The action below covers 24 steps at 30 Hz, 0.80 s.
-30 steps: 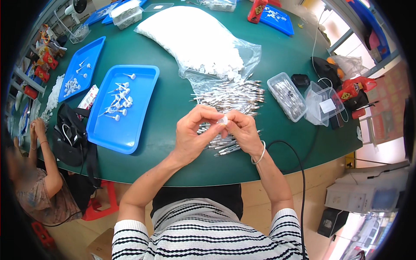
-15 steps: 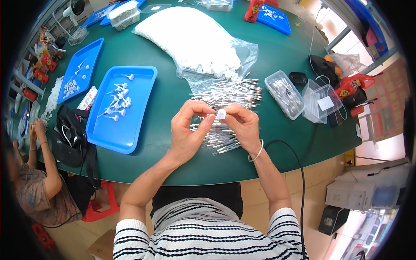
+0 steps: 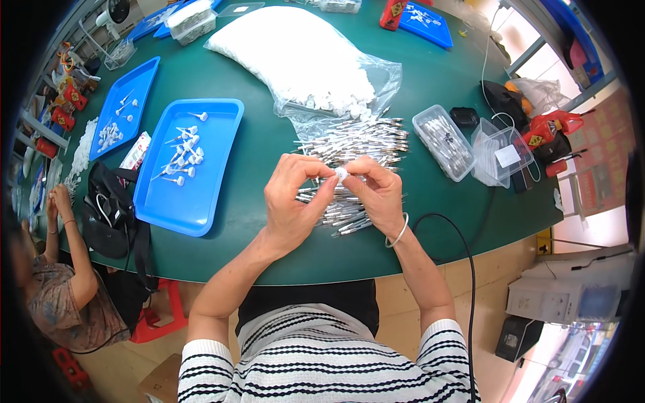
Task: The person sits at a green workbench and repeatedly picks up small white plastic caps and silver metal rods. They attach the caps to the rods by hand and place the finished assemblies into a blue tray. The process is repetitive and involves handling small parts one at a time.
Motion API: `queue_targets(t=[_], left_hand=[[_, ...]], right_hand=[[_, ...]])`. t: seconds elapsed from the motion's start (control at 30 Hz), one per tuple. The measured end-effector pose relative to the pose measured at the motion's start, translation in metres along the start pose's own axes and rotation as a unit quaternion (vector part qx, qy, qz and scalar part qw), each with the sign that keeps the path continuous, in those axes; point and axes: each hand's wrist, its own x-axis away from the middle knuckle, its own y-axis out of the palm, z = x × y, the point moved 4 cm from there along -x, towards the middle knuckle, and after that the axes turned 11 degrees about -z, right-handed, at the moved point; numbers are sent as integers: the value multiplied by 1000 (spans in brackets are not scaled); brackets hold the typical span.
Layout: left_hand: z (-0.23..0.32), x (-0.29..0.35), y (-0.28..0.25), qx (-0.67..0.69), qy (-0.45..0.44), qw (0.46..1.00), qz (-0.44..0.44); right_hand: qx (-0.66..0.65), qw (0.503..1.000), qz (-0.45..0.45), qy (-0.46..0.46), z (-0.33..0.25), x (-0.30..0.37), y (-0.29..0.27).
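Observation:
A small white plastic cap (image 3: 341, 174) is pinched between my two hands over the green table. My left hand (image 3: 294, 195) grips its left side with thumb and forefinger. From the right, my right hand (image 3: 377, 198) holds the same piece with closed fingertips. Whether a metal rod sits in the cap is hidden by my fingers. Beneath and just beyond both hands lies a loose pile of thin metal rods (image 3: 366, 141). A big clear bag of white caps (image 3: 292, 57) spills open toward that pile.
Left of my hands, a blue tray (image 3: 178, 213) holds several capped rods; another blue tray (image 3: 144, 77) lies beyond it. At right stand a clear box of rods (image 3: 443, 144) and clear containers (image 3: 494, 151). A black cable (image 3: 463, 248) hangs over the front edge. A co-worker (image 3: 67, 269) sits at left.
The cap has turned between my fingertips and shows less of its face. My left fingertips have moved right, onto it.

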Motion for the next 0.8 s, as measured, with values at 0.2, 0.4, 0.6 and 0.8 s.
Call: queue_targets(t=[0.2, 0.4, 0.6, 0.8], left_hand=[[-1, 1, 1, 16, -15, 1000, 7], [-6, 3, 4, 87, -50, 995, 2], [-20, 10, 12, 250, -161, 955, -25], [-24, 4, 6, 259, -148, 954, -21]], right_hand=[[0, 1000, 8, 3, -2, 0, 0], [-61, 998, 7, 23, 1, 1, 1], [-60, 998, -14, 5, 2, 0, 0], [-33, 999, 0, -4, -4, 0, 1]])
